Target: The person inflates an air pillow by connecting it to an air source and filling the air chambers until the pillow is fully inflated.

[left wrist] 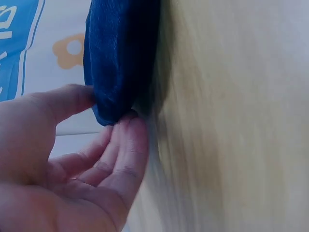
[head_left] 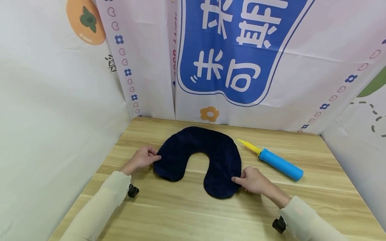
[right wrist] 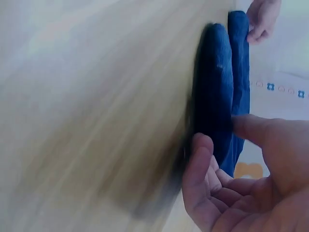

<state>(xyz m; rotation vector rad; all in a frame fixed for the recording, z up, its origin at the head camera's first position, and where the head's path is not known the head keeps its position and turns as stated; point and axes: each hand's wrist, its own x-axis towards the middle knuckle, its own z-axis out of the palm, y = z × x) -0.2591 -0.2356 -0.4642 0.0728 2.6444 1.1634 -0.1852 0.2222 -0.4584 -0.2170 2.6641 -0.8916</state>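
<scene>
A dark navy U-shaped neck pillow [head_left: 196, 139] lies on the table, its opening toward me. My left hand [head_left: 145, 157] pinches its left outer edge, thumb on top and fingers beneath; the left wrist view shows the pillow's edge [left wrist: 120, 53] between thumb and fingers. On the other side, my right hand [head_left: 252, 180] pinches the right arm of the pillow near its end. In the right wrist view the thumb and curled fingers hold the pillow [right wrist: 215, 92] from both faces, with the left hand [right wrist: 264, 18] visible beyond.
A blue hand pump [head_left: 280, 164] with a yellow nozzle [head_left: 248, 145] lies right of the pillow, just beyond my right hand. The wood-grain table [head_left: 169, 214] ends against a printed backdrop [head_left: 150, 67] behind and white sheets [head_left: 54, 100] at the sides.
</scene>
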